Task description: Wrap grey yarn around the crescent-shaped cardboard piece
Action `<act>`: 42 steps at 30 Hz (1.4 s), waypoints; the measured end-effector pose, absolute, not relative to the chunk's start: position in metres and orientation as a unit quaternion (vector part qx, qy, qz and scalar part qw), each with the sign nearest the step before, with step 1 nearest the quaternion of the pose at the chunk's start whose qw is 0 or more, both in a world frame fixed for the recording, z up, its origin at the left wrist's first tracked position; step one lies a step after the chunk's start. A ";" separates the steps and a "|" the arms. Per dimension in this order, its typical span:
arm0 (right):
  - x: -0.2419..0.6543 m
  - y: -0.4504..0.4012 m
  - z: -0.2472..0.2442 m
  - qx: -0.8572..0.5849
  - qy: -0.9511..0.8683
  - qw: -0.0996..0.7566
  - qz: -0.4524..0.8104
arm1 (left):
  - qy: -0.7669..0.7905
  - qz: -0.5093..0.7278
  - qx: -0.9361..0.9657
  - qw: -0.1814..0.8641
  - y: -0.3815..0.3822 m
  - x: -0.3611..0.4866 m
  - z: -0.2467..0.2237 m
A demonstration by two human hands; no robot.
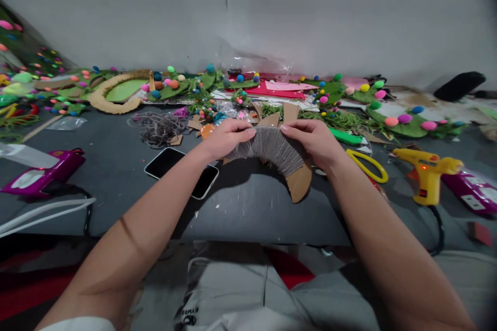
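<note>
A curved cardboard piece wrapped in grey yarn (pixel 269 144) is held up above the dark table between both hands. Its bare brown end (pixel 300 182) points down on the right side. My left hand (pixel 229 137) grips the wrapped part near its left end, thumb on top. Closed on the upper right of the wrapping is my right hand (pixel 313 140), thumb also on top; its other fingers are mostly hidden behind the piece. Behind my left hand lies a loose tangle of grey yarn (pixel 160 128). A phone (pixel 166 162) rests partly under my left forearm.
A yellow glue gun (pixel 427 168) and yellow-handled scissors (pixel 368 165) lie to the right, near a green cutter (pixel 345 136). Purple tools (pixel 62 168) flank both sides. Along the wall stand felt leaves with coloured balls (pixel 334 88) and a tan C-shaped piece (pixel 101 97).
</note>
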State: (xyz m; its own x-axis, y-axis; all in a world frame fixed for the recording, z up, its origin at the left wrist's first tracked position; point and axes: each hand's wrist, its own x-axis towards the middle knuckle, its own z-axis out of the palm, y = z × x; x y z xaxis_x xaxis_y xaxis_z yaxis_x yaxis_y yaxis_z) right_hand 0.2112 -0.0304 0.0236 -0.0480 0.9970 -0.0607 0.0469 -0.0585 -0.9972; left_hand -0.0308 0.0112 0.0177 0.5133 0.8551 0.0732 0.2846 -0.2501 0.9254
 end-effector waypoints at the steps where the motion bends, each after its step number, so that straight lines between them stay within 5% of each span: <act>1: 0.210 -0.030 0.023 -0.514 -0.512 0.465 0.508 | 0.389 0.301 0.731 0.474 0.010 -0.030 0.018; 42: 0.210 -0.032 0.024 -0.531 -0.495 0.468 0.503 | 0.390 0.317 0.724 0.472 0.008 -0.028 0.016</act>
State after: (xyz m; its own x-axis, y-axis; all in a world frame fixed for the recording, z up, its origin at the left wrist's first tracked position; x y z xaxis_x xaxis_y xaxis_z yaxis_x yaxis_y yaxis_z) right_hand 0.2099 -0.0316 0.0240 0.0024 0.9974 -0.0715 0.0559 -0.0716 -0.9959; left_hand -0.0275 0.0081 0.0161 0.4946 0.8644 0.0901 0.2669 -0.2498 0.9308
